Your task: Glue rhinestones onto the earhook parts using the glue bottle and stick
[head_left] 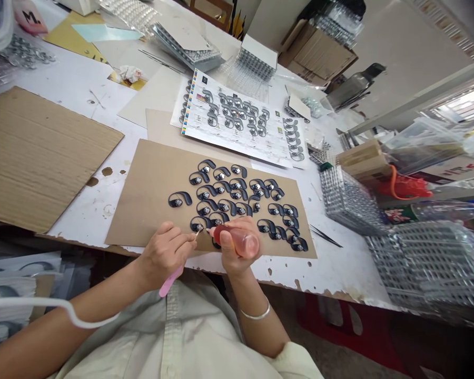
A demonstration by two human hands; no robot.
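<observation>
Several black ear-hook earpieces [237, 202] with shiny round centres lie in rows on a brown cardboard sheet [150, 189] at the table's front edge. My left hand [164, 255] pinches a thin pink-handled tool [171, 280], its tip touching the earpiece [198, 226] nearest me. My right hand [237, 247] is wrapped round a small pink-red squeeze bottle [243, 241], held just right of that earpiece, with its nozzle pointing left toward the tool tip.
A printed sheet [205, 113] with more earpieces lies behind the cardboard. A large corrugated board [35, 152] sits at left. Clear blister trays [347, 200] are stacked at right, tweezers [326, 237] lie beside the cardboard, and boxes stand at the back.
</observation>
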